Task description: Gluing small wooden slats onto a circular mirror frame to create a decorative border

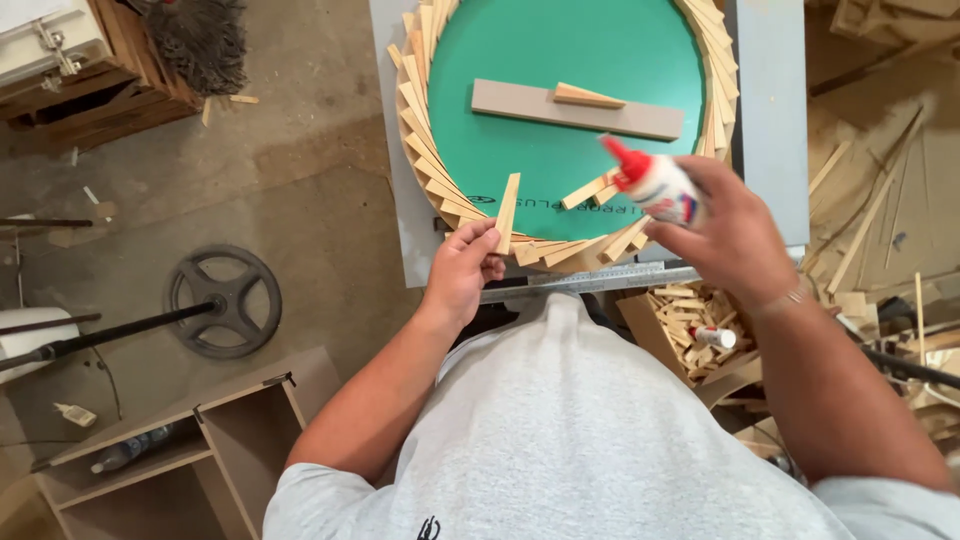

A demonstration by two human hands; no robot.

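My left hand (462,272) pinches a thin tapered wooden strip (507,214) by its lower end and holds it upright over the near rim of a round green panel (560,80). Overlapping wooden strips (420,130) form a ring around that panel. My right hand (730,230) grips a white glue bottle (655,183) with a red nozzle, tilted so that the tip points up and left above the panel. A grey flat board (575,110) with one wooden wedge (588,96) on it lies across the green surface.
The panel rests on a grey worktable (775,120) with a metal ruler (590,281) along its near edge. A cardboard box of wood offcuts (690,325) holds a second glue bottle (714,337). Scrap wood piles up at right. A wooden cabinet (190,450) and a metal wheel stand (222,300) sit on the floor at left.
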